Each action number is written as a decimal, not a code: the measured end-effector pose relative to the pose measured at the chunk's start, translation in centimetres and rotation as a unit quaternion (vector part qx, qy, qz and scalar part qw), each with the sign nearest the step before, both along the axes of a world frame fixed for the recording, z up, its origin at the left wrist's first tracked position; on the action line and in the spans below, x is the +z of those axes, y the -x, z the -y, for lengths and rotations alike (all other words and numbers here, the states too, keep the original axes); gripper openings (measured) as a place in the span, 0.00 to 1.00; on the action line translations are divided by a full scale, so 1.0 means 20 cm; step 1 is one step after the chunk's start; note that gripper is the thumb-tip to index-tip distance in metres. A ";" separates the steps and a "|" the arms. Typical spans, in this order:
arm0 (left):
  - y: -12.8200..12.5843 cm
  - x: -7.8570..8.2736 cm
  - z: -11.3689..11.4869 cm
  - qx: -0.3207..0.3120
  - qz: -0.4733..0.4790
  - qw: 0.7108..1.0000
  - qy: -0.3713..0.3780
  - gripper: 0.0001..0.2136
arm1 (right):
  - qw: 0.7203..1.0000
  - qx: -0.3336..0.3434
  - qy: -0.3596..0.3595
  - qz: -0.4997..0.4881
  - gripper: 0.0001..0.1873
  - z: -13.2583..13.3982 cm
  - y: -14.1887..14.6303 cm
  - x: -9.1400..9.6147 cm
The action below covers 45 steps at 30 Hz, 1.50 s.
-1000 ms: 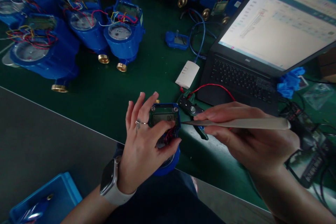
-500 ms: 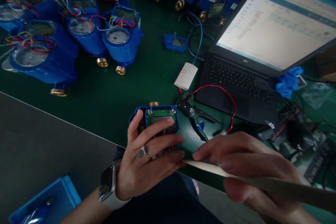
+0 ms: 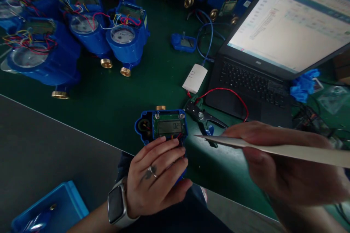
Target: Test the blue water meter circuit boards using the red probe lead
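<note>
At the near edge of the green table, partly under the left hand: one blue meter, open on top, brass end pointing away. Fingers side by side, laid over the lower half and hiding most of it; thumb a little apart. Cannot tell if gripping or just resting, with the fingertips' undersides out of sight. Just past the fingers, one small gray screen with something like 0.2, last mark not clear. Under it, wires mostly hidden, only short red and yellow bits peeking out.

Over to the right, apart from the left hand: the right hand, blurry, clamped on a pale pointed tool. Tip just beside the meter, seemingly not touching; back end cut off at the edge of view. Behind the tool, pliers, partly covered, and a red wire slipping out of sight behind the right hand. Farther back, a black laptop with a bright screen, words too faint to read. Lower left, a light blue bin, cut off, holding something blue and shiny, hard to name.
</note>
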<state>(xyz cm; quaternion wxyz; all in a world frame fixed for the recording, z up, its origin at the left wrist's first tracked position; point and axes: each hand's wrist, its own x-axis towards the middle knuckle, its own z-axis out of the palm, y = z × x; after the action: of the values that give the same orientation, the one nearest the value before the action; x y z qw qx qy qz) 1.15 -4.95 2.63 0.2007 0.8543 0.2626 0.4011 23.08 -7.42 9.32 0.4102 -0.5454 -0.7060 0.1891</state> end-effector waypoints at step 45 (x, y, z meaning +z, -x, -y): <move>0.02 -0.05 0.01 0.008 -0.010 0.999 -0.037 0.07 | 0.982 0.182 0.028 0.031 0.12 -0.15 -0.03 -0.08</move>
<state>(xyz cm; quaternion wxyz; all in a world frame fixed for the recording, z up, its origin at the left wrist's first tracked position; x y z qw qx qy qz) 0.83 -5.05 1.64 0.1631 0.8629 0.2565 0.4037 23.75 -4.44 7.81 0.3313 -0.4250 -0.8002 0.2632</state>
